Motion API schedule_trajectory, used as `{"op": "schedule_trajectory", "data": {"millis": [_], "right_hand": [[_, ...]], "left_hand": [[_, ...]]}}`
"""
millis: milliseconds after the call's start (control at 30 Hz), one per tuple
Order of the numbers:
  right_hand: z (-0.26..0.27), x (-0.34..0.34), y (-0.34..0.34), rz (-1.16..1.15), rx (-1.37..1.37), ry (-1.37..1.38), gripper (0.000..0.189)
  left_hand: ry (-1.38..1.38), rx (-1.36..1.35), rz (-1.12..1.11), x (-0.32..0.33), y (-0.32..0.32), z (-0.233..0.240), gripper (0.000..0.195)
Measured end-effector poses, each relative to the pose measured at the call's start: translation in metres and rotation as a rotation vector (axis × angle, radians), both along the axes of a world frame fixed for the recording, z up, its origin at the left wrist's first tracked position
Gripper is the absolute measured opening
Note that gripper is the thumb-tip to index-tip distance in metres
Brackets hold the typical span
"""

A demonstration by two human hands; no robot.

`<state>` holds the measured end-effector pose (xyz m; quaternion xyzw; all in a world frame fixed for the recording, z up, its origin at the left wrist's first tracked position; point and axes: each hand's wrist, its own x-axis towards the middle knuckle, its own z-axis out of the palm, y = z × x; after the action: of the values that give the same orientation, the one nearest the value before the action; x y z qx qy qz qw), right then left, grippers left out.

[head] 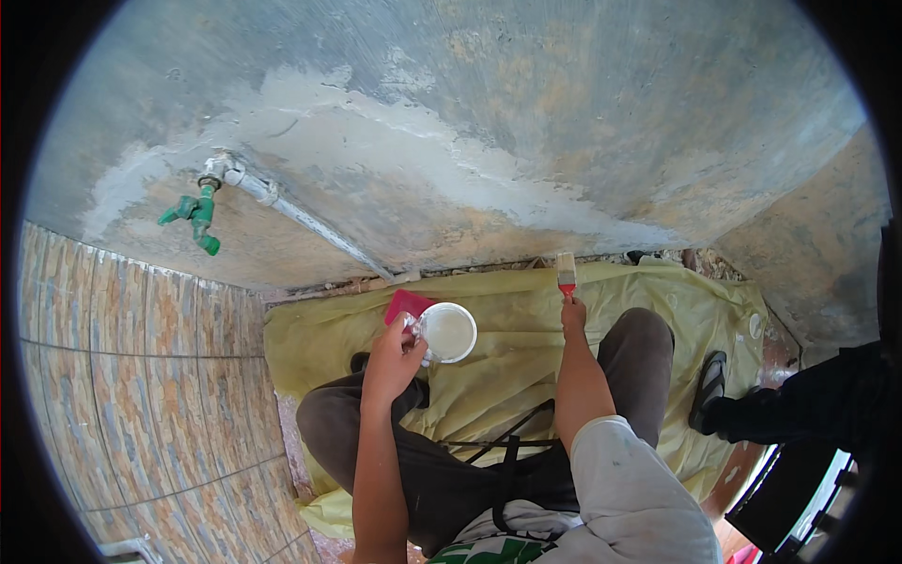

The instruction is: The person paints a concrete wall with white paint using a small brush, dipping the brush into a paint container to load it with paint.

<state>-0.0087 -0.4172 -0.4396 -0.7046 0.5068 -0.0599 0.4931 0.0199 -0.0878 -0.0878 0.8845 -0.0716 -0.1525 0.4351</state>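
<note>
My left hand (396,352) grips a white cup (449,333) by its side; pale liquid, apparently paint, shows inside it. A flat red item (406,306) lies just behind the cup on the yellow plastic sheet (507,310). In my right hand (573,315) is a paintbrush (566,272) with a red handle and pale bristles, which point towards the base of the wall; whether they touch it I cannot tell. The concrete wall (564,106) bears a broad whitish band (380,134) across its worn, patchy surface.
A green tap (201,211) sticks out of the wall at left, joined to a whitish pipe (317,225) running down to the floor. Stone-patterned tiles (162,381) cover the left side. At right, another person's sandalled foot (710,391) is on the sheet's edge, near a black object (782,486).
</note>
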Motion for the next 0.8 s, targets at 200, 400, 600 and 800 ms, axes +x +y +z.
{"op": "schedule_trajectory", "data": {"millis": [200,400,600,800], "right_hand": [[-0.067,-0.004,-0.045,0.004,-0.034,-0.131,0.030],[0.005,0.018,-0.020,0.009,-0.010,-0.094,0.035],[0.162,0.026,0.006,0.088,-0.135,0.041,0.038],[0.254,0.022,0.025,0.007,-0.336,-0.204,0.042]], "left_hand": [[0.041,0.001,-0.059,0.008,-0.032,0.006,0.049],[0.035,-0.012,-0.044,0.006,-0.019,-0.012,0.051],[0.057,-0.010,-0.054,0.005,-0.010,-0.002,0.048],[-0.026,-0.045,-0.050,0.010,-0.001,-0.023,0.040]]}}
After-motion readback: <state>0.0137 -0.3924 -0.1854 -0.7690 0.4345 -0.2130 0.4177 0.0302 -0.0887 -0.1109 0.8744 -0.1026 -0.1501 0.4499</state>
